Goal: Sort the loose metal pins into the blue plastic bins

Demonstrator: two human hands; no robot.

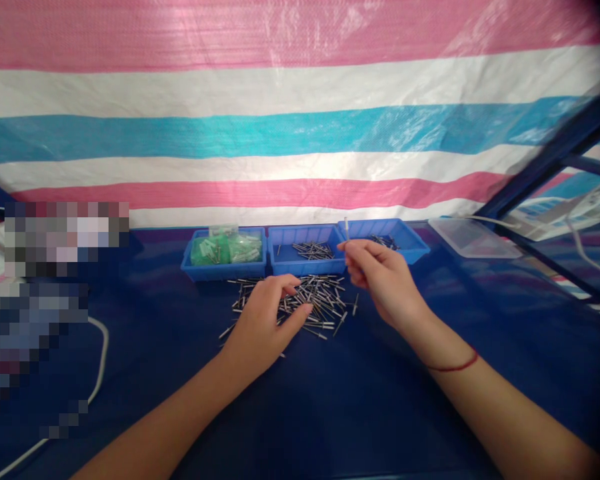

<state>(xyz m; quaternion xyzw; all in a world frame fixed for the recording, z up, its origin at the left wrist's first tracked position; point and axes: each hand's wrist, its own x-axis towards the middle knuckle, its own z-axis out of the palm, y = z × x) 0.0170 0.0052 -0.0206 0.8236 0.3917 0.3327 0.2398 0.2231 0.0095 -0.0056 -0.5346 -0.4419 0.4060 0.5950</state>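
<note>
A heap of small metal pins (316, 297) lies on the dark blue table in front of three blue trays. My left hand (263, 323) rests on the heap's left side, fingers curled down among the pins as if pinching some. My right hand (380, 273) is raised above the heap's right edge and pinches a single thin pin (347, 229) upright between thumb and fingertips. That pin stands in front of the right tray (405, 240), which holds a few pins. The middle tray (307, 257) holds several pins. The left tray (225, 257) holds green packets.
A clear plastic lid or box (473, 239) lies right of the trays. A white cable (99, 373) curves across the table at the left. A striped pink, white and blue tarp (300, 120) hangs behind. A dark blue metal frame (545, 167) slants at the right.
</note>
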